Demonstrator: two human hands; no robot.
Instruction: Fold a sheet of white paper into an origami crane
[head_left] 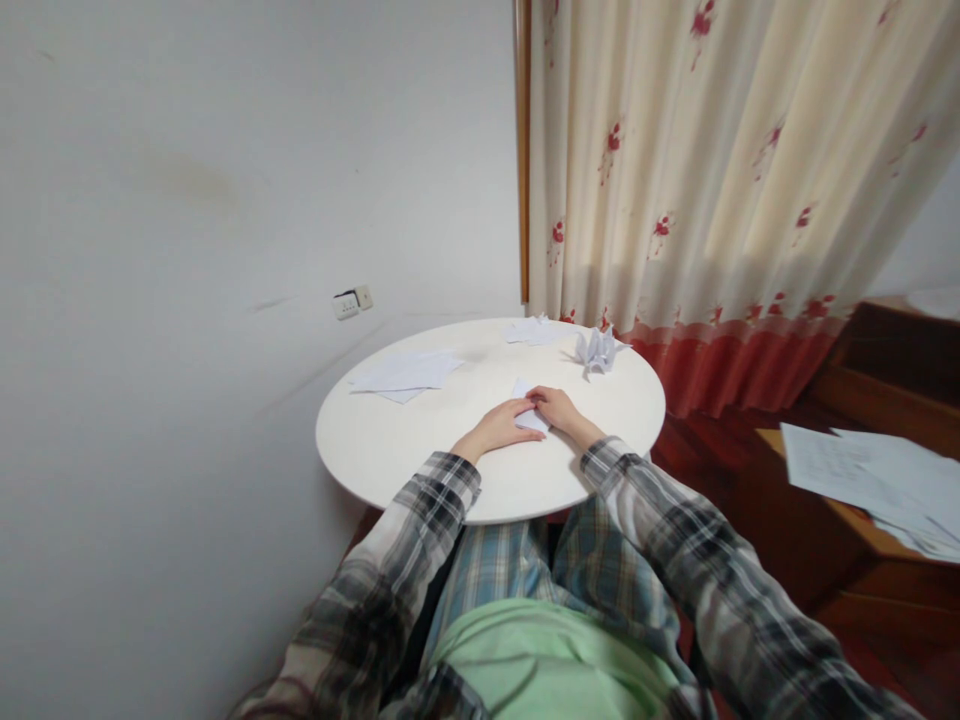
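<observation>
Both my hands rest on a small white folded paper (525, 405) in the middle of the round white table (390, 450). My left hand (504, 424) lies flat with fingers stretched out, pressing the paper's near edge. My right hand (555, 408) has its fingers bent down onto the paper's right side; most of the paper is hidden under the two hands. Plaid sleeves cover both forearms.
Flat white sheets (409, 373) lie at the table's left, a folded paper piece (534, 331) at the back, a crumpled folded paper figure (598, 350) at the back right. A flowered curtain (712, 180) hangs behind. More sheets (870, 475) lie on wooden furniture at right.
</observation>
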